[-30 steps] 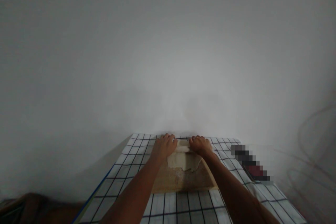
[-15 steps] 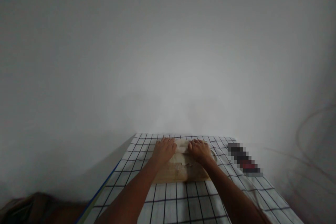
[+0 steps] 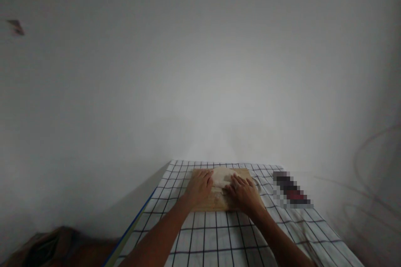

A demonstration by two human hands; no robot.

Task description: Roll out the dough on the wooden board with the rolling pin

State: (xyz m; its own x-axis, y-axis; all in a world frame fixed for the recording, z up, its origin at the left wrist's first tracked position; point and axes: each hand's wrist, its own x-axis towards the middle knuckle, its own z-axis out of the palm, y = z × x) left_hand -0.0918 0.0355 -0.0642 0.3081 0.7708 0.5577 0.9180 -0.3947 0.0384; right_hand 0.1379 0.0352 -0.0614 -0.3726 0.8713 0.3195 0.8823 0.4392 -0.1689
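A pale lump of dough lies on a wooden board. Against the dough's left side rests my left hand, its fingers stretched forward and touching the edge. My right hand lies on the right part of the dough with its fingers spread. Both palms face down, so what is under them is hidden. Part of a pale curved rim shows past the board's right edge, beside my right hand; its kind is unclear.
The board stands on a table with a white, dark-checked cloth. A pixelated dark and red patch covers something at the table's right edge. A plain wall rises behind. A dark brown object sits at lower left.
My hands have come nearer to me, from the dough's far edge to its sides. The fingers have straightened, and the dough looks more rounded. The view has shifted slightly.
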